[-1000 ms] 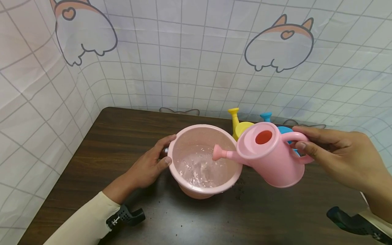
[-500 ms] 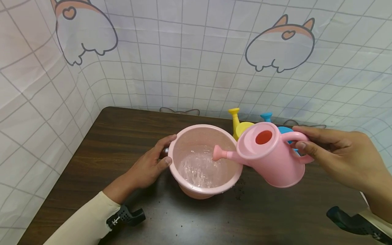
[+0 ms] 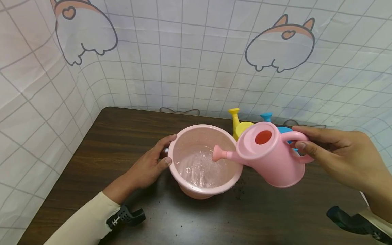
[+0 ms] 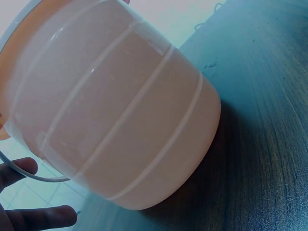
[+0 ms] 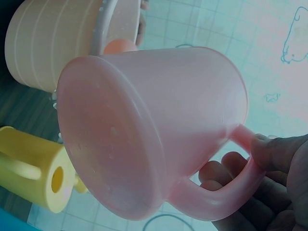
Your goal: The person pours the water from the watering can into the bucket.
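My right hand (image 3: 332, 154) grips the handle of a pink watering can (image 3: 269, 156), tilted left with its spout (image 3: 218, 153) over a pink bucket (image 3: 186, 185). Water ripples inside the bucket. My left hand (image 3: 151, 163) holds the bucket's left rim, thumb on the edge. In the right wrist view the pink watering can (image 5: 154, 125) shows its underside, with my fingers (image 5: 279, 163) curled round the handle. The left wrist view is filled by the bucket's wall (image 4: 115, 110), with my fingertips (image 4: 33, 216) at the lower left.
A yellow watering can (image 3: 238, 124) and a blue one (image 3: 283, 129) stand behind the pink can near the back of the brown table (image 3: 116, 136). A checked cloth backdrop (image 3: 183, 61) closes off the back and left. Small drops or specks lie on the table by the bucket.
The water in the bucket keeps rippling and shifting. Both hands, the can and the bucket stay where they were.
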### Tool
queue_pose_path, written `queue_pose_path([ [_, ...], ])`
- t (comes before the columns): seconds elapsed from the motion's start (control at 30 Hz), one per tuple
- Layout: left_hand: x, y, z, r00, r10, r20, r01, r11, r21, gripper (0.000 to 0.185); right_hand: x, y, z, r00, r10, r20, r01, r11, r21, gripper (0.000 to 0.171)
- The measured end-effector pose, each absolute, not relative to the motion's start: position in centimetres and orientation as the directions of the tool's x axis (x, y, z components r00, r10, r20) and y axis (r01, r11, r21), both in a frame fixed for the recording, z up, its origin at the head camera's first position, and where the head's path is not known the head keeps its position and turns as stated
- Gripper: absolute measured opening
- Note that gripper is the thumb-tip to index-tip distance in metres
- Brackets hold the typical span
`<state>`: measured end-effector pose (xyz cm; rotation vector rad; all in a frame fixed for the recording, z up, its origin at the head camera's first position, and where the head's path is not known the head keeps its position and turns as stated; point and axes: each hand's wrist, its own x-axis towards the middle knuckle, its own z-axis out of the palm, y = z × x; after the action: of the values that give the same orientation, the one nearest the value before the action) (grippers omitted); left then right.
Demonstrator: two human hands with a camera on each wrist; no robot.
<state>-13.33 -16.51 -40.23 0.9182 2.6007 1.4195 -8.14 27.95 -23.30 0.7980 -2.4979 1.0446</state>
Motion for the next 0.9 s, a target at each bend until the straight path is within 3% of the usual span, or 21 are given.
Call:
queue_pose_path([
  [0.9,-13.51,-16.49,-40.45,-0.826,0.512,0.237,0.48,0.418,0.772,0.062,-8.15,27.8,-22.9,-0.814,-0.352,0.462,-0.572,0.624,-0.532,0.044],
])
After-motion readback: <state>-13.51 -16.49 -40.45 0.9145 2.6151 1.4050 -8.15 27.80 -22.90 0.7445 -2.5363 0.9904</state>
